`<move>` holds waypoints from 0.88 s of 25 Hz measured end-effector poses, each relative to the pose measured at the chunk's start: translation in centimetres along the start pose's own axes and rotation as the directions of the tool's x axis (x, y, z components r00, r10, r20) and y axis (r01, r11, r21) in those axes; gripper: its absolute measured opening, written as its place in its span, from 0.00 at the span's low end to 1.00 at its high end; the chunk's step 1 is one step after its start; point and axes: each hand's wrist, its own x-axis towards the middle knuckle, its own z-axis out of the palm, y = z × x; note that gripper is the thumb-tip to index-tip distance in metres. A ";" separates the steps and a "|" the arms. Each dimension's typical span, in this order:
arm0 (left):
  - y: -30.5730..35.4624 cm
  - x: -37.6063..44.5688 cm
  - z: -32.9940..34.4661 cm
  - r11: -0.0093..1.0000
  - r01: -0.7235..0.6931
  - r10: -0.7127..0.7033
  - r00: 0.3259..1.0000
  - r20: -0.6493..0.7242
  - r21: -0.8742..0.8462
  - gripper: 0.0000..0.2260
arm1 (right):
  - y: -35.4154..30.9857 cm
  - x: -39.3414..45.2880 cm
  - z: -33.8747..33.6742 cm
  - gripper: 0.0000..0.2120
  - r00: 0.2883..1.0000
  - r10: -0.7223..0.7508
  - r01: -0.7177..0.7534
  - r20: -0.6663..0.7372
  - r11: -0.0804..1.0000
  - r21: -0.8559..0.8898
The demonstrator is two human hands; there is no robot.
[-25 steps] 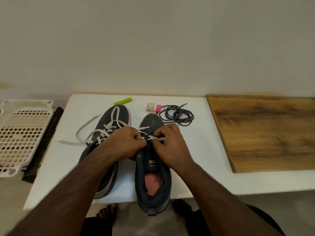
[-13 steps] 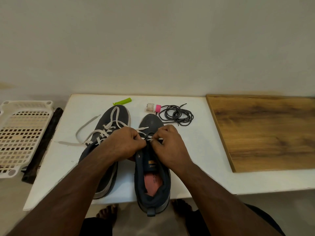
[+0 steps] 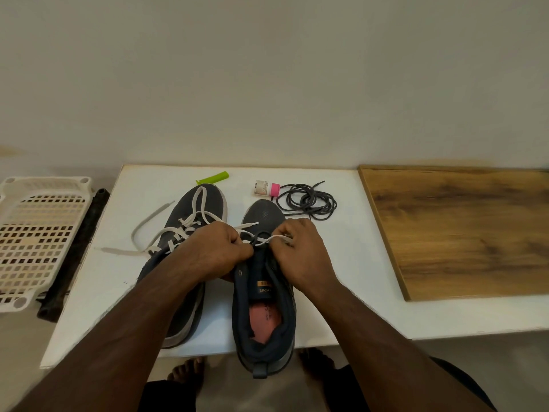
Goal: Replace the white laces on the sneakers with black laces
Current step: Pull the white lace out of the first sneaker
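We are early on: our left hand (image 3: pixel 218 252) and right hand (image 3: pixel 300 252) each pinch the white lace (image 3: pixel 269 239) low on the right sneaker (image 3: pixel 264 298), nearly unthreaded, while the left sneaker (image 3: pixel 193 221) stays white-laced and the black laces (image 3: pixel 307 200) lie coiled, unused, far on the counter (image 3: pixel 341 263).

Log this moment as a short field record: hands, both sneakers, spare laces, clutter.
left hand: pinching the white lace on the right sneaker
right hand: pinching the same lace
left sneaker: white lace loosened, ends trailing on the table
black laces: coiled, untouched
clutter: green clip, small pink-capped bottle
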 end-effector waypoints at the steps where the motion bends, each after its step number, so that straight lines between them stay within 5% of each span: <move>1: 0.0 0.0 0.0 1.000 -0.008 0.008 1.000 -0.001 0.007 0.13 | -0.1 -0.2 0.2 0.02 0.998 -0.052 0.053 0.036 0.998 -0.028; 6: 0.2 -0.2 -0.1 1.000 -0.014 0.014 1.000 0.004 0.006 0.13 | -0.1 0.0 0.1 0.11 0.999 0.012 -0.011 -0.040 1.000 0.018; 11: 0.1 -0.1 -0.1 0.999 -0.025 0.025 1.000 0.001 0.024 0.13 | -0.2 -0.5 0.5 0.03 0.992 -0.085 0.091 0.092 0.994 -0.066; 15: 0.2 -0.1 -0.1 1.000 -0.013 0.013 1.000 0.014 0.020 0.13 | -0.3 0.1 -0.1 0.09 0.999 0.029 -0.028 -0.026 0.999 0.046; 19: 0.2 -0.1 -0.2 0.997 -0.034 0.034 0.999 -0.006 0.064 0.13 | -0.5 -0.6 0.3 0.05 0.992 -0.089 0.094 0.091 0.994 -0.056; 22: 0.2 -0.1 -0.1 0.998 -0.029 0.028 1.000 0.011 0.052 0.13 | -0.6 -0.1 0.0 0.07 0.999 -0.029 0.028 -0.026 0.999 -0.022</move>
